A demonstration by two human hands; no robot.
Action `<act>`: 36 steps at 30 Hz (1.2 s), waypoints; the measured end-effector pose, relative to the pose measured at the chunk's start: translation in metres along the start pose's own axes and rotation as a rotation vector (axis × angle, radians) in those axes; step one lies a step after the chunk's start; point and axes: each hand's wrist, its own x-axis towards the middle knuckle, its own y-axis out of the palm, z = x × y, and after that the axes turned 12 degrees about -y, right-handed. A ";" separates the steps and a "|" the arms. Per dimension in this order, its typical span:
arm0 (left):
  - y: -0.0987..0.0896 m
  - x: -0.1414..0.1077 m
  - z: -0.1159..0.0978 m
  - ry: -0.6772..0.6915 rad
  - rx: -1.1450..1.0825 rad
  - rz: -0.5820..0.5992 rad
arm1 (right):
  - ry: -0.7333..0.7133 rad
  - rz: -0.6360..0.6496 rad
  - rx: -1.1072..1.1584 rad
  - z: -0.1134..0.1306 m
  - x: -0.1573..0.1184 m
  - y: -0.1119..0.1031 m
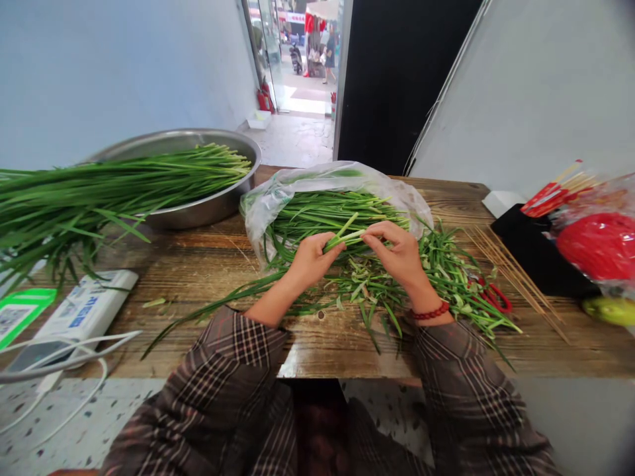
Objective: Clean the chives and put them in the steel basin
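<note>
My left hand (317,254) is closed around a few garlic chives (347,236), their pale stem ends pointing right. Long green leaves trail from under it toward the lower left. My right hand (394,254), with a red bead bracelet at the wrist, pinches the pale ends between thumb and fingers. Just behind both hands lies a pile of chives (337,208) in an open clear plastic bag (258,201). Below and to the right, loose trimmed leaves and scraps (370,284) are spread on the wooden table (198,258).
A metal basin (198,215) at left holds a big bundle of chives (163,175) overhanging its side. Near it are a white power box (92,301) and cables. Red-handled scissors (496,297), wooden skewers (516,274) and a black box (538,254) sit at right.
</note>
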 end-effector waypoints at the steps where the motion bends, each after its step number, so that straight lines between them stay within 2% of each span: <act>1: 0.001 0.000 -0.001 0.009 0.013 0.002 | 0.070 -0.051 0.033 -0.002 -0.002 0.005; 5: 0.004 0.001 0.000 0.032 0.069 -0.014 | 0.382 -0.291 0.239 -0.016 -0.006 0.015; 8: 0.003 0.002 0.002 0.016 0.091 -0.042 | 0.463 -0.468 0.312 -0.027 -0.004 0.007; 10: 0.001 0.002 0.003 0.009 0.086 -0.042 | 0.395 -0.435 0.243 -0.028 -0.003 -0.002; 14: 0.001 0.002 0.004 0.013 0.071 -0.030 | 0.107 -0.110 0.002 -0.018 -0.001 -0.010; 16: 0.002 0.002 0.005 0.013 0.073 -0.038 | 0.009 0.025 -0.077 -0.014 -0.001 -0.008; 18: 0.003 0.002 0.006 0.022 0.076 -0.055 | -0.022 0.058 -0.105 -0.011 -0.001 -0.004; 22: 0.006 0.002 0.006 0.026 0.061 -0.074 | 0.045 -0.070 -0.035 -0.010 -0.005 0.008; 29: 0.010 0.001 0.002 0.009 0.022 -0.040 | 0.365 -0.351 0.362 -0.019 -0.014 0.038; 32: 0.011 0.002 0.005 0.007 0.044 -0.044 | 0.412 -0.445 0.422 -0.030 -0.012 0.030; 36: 0.007 0.003 0.009 -0.017 0.057 -0.071 | 0.405 -0.475 0.439 -0.035 -0.003 0.000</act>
